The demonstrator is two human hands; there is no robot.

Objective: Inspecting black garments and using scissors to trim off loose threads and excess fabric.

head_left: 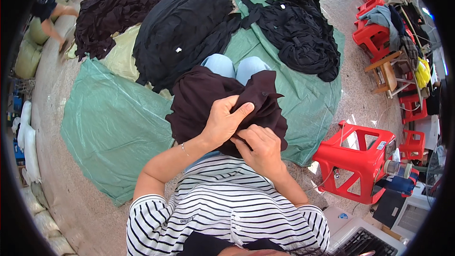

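A dark brown-black garment (pixel 204 97) lies bunched over my lap, above my knees in light blue jeans (pixel 234 65). My left hand (pixel 225 118) grips a fold of this garment, thumb stretched out along the cloth. Just below and to the right, my right hand (pixel 260 147) pinches the same garment near its lower edge, fingers curled. The two hands touch each other. A thin bracelet sits on my left wrist.
A green tarp (pixel 111 128) covers the floor, with three heaps of dark garments on it: far left (pixel 118 4), middle (pixel 185 28), right (pixel 298 33). A red plastic stool (pixel 358 159) stands at my right; more red stools (pixel 374 33) with clothes farther right. Another person's leg (pixel 57 19) at upper left.
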